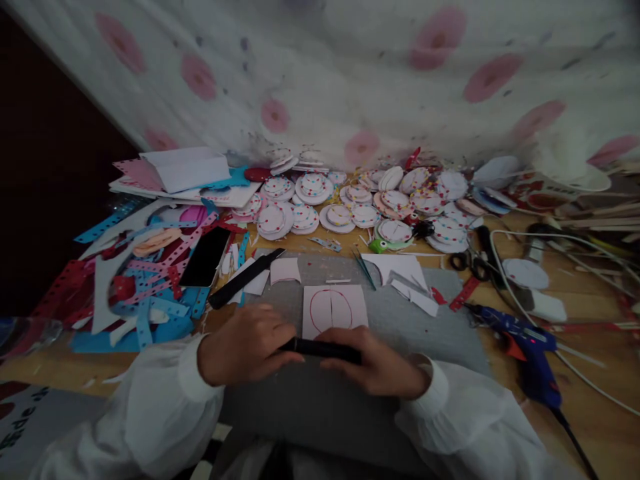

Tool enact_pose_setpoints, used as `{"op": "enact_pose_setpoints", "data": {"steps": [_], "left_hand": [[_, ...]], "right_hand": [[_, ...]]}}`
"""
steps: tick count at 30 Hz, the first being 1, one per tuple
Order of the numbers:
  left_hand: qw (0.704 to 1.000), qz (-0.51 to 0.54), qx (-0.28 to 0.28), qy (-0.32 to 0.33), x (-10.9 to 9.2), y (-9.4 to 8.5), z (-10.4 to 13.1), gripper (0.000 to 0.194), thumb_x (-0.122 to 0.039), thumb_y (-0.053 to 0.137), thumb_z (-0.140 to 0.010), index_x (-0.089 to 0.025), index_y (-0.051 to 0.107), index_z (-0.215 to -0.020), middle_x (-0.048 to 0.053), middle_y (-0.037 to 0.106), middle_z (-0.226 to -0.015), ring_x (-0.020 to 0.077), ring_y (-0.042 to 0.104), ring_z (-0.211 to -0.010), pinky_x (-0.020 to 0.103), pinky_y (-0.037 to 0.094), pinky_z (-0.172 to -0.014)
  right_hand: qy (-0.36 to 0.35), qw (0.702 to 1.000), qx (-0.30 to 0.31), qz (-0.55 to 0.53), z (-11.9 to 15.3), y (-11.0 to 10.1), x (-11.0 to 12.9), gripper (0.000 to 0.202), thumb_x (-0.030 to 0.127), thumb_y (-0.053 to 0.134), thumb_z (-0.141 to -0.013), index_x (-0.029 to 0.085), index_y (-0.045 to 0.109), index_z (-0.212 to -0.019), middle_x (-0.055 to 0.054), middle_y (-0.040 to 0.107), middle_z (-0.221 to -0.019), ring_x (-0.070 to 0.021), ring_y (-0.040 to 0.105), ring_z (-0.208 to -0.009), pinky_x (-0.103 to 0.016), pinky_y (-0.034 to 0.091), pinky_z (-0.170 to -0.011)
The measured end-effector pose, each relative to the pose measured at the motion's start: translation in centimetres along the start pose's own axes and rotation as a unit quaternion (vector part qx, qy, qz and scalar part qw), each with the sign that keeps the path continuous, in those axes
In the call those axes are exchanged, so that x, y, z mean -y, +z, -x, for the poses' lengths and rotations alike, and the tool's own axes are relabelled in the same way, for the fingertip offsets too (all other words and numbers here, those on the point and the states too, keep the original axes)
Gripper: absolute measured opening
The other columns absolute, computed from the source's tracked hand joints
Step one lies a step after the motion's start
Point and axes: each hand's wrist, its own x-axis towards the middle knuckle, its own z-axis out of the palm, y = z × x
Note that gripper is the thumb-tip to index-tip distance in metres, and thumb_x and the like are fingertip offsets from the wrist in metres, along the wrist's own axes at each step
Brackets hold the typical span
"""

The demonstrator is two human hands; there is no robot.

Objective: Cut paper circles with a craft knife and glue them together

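Observation:
My left hand (250, 343) and my right hand (365, 360) are both closed around a slim black pen-like tool (311, 347), one at each end. It lies level above the near edge of a white card square (320, 307). On the card is a red-drawn circle with a dark vertical line through its middle. The card rests on a grey cutting mat (440, 340). Left of it lie a small white card piece (285, 270) and a long black flat tool (245, 277). Tweezers (364, 268) and cut white card scraps (400, 272) are to the right.
Many round white layered pieces with coloured dots (313, 189) line the back, below a floral curtain (300, 80). A heap of coloured strips (150, 280) and a phone (205, 257) sit left. On the right are scissors (470, 263), a blue glue gun (525, 343) and a white cord (505, 273).

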Motion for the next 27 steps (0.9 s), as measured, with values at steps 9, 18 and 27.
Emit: {"op": "enact_pose_setpoints", "data": {"steps": [9,18,27], "left_hand": [[0.843,0.485,-0.129,-0.195,-4.3,0.2,-0.4,0.054,-0.048,0.02,-0.1,-0.018,0.065,-0.103,0.009,0.068,-0.105,0.0213,0.061,-0.103,0.035,0.045,-0.093],[0.84,0.499,-0.143,-0.158,-5.3,-0.2,-0.9,0.034,-0.033,0.035,-0.098,-0.019,0.067,-0.098,0.009,0.069,-0.101,0.0223,0.063,-0.099,0.036,0.047,-0.091],[0.826,0.511,-0.139,-0.196,-5.5,1.8,0.6,0.029,-0.028,0.037,-0.097,-0.019,0.065,-0.098,0.007,0.067,-0.101,0.0209,0.06,-0.102,0.034,0.044,-0.093]], "right_hand": [[-0.084,0.996,0.019,-0.034,0.7,2.4,0.7,0.028,0.034,0.055,-0.091,0.016,0.068,-0.108,-0.005,0.07,-0.086,-0.0134,0.063,-0.072,-0.022,0.05,-0.067],[-0.092,0.991,-0.017,-0.095,0.9,2.9,0.8,0.025,0.034,0.061,-0.086,0.016,0.072,-0.099,-0.005,0.073,-0.084,-0.0171,0.066,-0.075,-0.026,0.053,-0.069],[-0.089,0.992,0.012,-0.092,0.7,3.2,0.6,0.02,0.029,0.059,-0.085,0.012,0.071,-0.089,-0.003,0.066,-0.072,-0.0137,0.058,-0.064,-0.024,0.048,-0.062]]}}
